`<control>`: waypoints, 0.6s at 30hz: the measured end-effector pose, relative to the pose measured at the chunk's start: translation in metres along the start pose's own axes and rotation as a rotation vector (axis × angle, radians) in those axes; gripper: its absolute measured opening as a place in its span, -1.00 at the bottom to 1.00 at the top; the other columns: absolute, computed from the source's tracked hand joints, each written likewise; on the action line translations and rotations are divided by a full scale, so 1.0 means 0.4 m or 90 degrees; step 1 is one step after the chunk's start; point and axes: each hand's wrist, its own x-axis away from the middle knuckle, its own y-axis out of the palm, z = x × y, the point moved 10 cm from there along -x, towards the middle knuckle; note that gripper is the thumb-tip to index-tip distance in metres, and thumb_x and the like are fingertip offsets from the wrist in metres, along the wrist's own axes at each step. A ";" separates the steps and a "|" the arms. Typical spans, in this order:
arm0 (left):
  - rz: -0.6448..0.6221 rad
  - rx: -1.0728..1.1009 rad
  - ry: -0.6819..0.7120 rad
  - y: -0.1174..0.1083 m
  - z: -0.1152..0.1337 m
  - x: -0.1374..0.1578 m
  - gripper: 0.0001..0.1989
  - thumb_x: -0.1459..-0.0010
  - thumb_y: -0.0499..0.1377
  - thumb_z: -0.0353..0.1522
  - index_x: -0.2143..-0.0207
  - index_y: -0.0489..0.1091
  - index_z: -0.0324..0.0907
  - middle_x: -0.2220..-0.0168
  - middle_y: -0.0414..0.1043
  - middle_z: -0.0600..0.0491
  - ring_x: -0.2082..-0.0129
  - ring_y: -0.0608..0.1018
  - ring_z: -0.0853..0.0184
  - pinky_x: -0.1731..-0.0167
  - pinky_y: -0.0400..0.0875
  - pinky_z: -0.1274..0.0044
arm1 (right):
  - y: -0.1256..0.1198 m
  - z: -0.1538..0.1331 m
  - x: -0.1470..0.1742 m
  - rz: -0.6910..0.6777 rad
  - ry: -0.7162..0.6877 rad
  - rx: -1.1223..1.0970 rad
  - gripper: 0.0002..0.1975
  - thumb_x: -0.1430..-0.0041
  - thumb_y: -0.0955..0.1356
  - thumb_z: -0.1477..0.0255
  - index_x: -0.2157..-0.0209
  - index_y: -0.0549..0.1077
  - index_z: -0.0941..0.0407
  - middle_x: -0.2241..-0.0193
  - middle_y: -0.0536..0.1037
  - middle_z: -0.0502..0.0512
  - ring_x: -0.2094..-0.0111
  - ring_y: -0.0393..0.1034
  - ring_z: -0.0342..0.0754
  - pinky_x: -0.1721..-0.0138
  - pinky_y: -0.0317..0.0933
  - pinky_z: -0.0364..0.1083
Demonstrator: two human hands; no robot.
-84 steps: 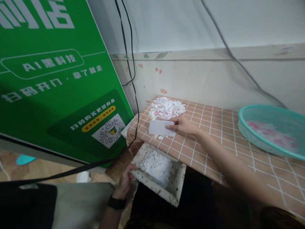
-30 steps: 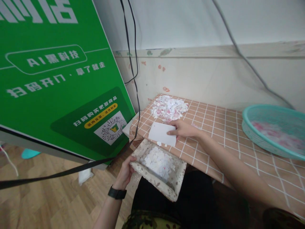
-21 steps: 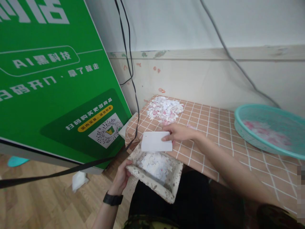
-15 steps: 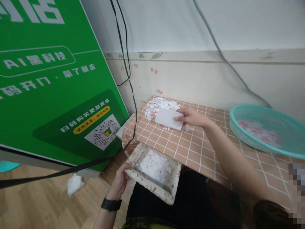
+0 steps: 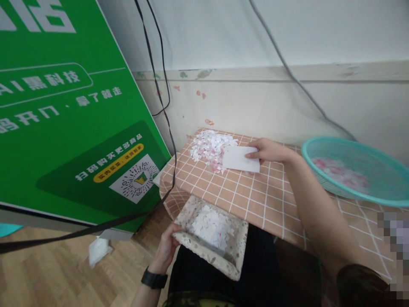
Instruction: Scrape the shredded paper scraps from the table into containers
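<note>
My right hand pinches the right end of a white card, which is held low over the checked tabletop. The card's left edge meets a heap of white and pink paper scraps. Below the table's front edge, my left hand grips the left corner of a shallow square tray with a pale floral pattern. Inside that tray lies a pile of mostly white scraps. The tray tilts slightly above my lap. Fingers under its rim are hidden.
On the table's right stands a turquoise mesh basket with pinkish scraps. A green printed cabinet is at the left. A black strap crosses in front. The wall borders the table; a white bag lies on the floor.
My right hand has moved the card rightward, off the front of the heap, uncovering more scraps. The left hand keeps its hold on the tray. The whole view has shifted slightly.
</note>
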 end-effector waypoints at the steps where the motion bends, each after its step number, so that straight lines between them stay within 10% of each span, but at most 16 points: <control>1: -0.010 0.006 -0.008 0.007 -0.015 0.000 -0.91 0.16 0.21 -0.38 0.55 0.47 -0.24 0.61 0.50 0.07 0.59 0.49 0.28 0.50 0.39 0.45 | -0.001 -0.001 0.000 0.001 -0.002 0.003 -0.73 -0.03 0.39 0.27 0.31 0.50 0.18 0.46 0.55 0.13 0.50 0.42 -0.08 0.59 0.30 -0.14; 18: -0.188 -0.083 0.045 0.086 -0.101 -0.003 -0.47 0.08 0.13 -0.40 -0.03 0.40 -0.14 0.07 0.55 -0.01 0.07 0.50 0.06 0.14 0.33 0.33 | -0.003 -0.028 -0.001 0.024 -0.009 0.110 -0.77 -0.04 0.37 0.32 0.30 0.54 0.16 0.52 0.53 0.07 0.56 0.38 -0.10 0.57 0.19 -0.14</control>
